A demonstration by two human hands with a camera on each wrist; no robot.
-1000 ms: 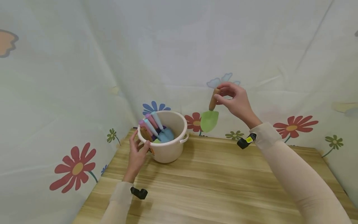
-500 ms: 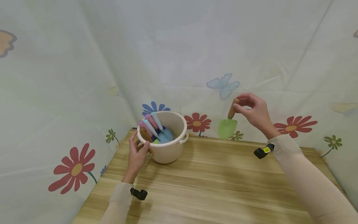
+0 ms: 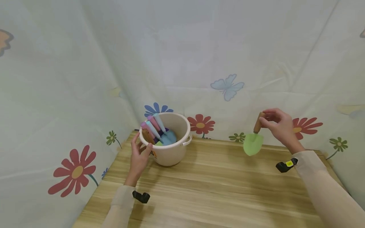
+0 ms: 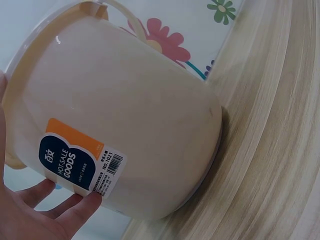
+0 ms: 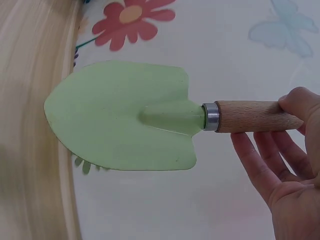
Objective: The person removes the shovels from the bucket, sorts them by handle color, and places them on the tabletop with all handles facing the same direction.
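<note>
A green hand trowel [image 3: 253,144] hangs blade down above the right part of the table, clear of its surface. My right hand [image 3: 280,126] pinches its wooden handle [image 5: 250,116] near the end, between thumb and fingers. A metal ring joins handle and blade. On the left stands a cream bucket [image 3: 171,155], upright on the table. My left hand [image 3: 139,158] holds the bucket's left side at the rim, thumb toward the front. In the left wrist view its fingers [image 4: 80,212] touch the wall beside an orange and navy label [image 4: 75,155].
Several garden tools with pink, light blue and wooden handles [image 3: 152,128] lean inside the bucket; their lower parts overlap. The wood-grain table [image 3: 216,190] meets a flower-printed curtain [image 3: 199,63] at the back and left. A white bucket handle [image 3: 187,141] hangs at the right rim.
My right hand has carried the trowel rightward and down, away from the bucket, toward the table's right part. My left hand and the bucket have stayed in place.
</note>
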